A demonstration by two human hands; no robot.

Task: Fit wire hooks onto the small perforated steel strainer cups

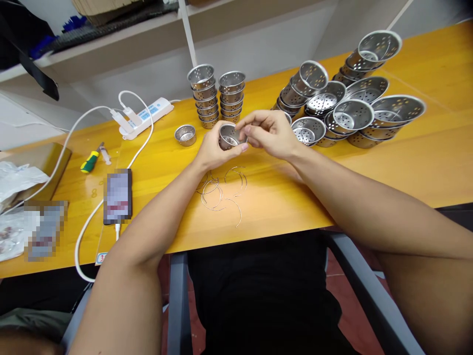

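A small perforated metal cup (226,134) is gripped by my left hand (212,149), its thumb along the near side and its mouth facing up toward me. My right hand (275,132) is at the cup's right rim with thumb and fingers closed together; whatever they pinch is too small to make out. Several thin curved wires (212,196) lie loose on the table just below the hands. To the left of my left hand stands a single small metal cup (185,135).
Behind the hands rise two stacks of small perforated cups (203,93). Larger perforated cups (353,116) are stacked at the right. A white power strip (151,116), cables, a green-yellow screwdriver (89,161) and a phone (118,197) occupy the left side of the wooden table (281,209).
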